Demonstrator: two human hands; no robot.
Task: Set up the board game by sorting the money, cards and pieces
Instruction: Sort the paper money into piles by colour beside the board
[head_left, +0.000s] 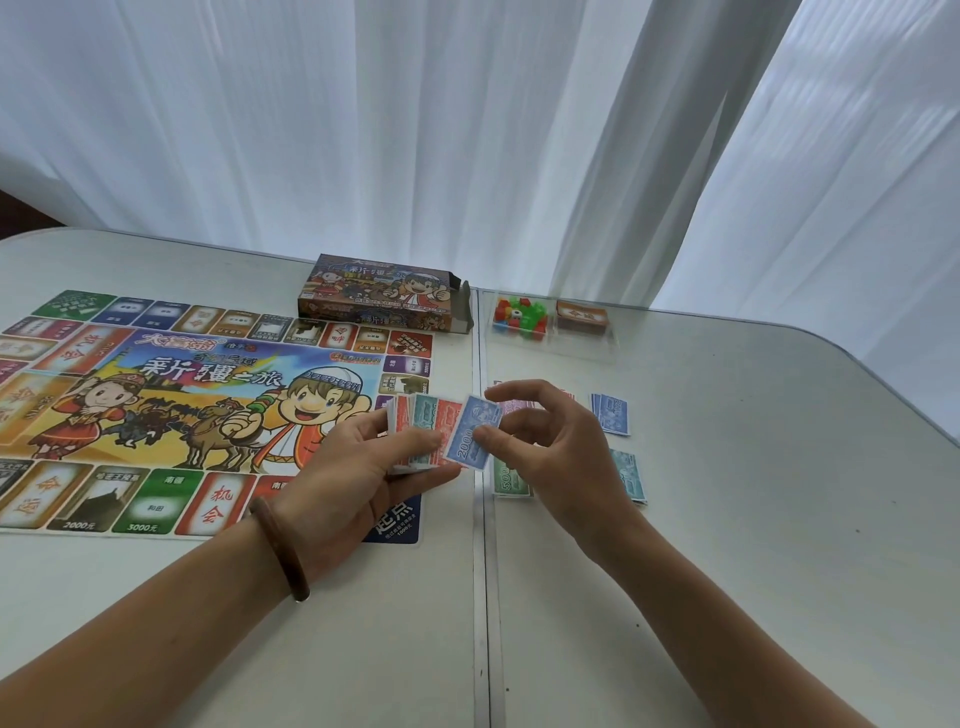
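Note:
My left hand (353, 467) grips a fanned stack of play money (423, 423), red and teal notes showing. My right hand (556, 447) pinches a blue 2000 note (470, 434) at the stack's right edge. Sorted piles lie on the table under and around my right hand: a blue pile (612, 413), a teal pile (631, 475), a green pile (509, 480) and a pink pile (511, 408) partly hidden by my fingers. The game board (156, 415) lies flat to the left.
The open game box (382, 293) stands behind the board. A clear tray (550, 332) at the back right holds coloured plastic pieces (519, 314) and a deck of brown cards (582, 314). White curtains hang behind the table (753, 519).

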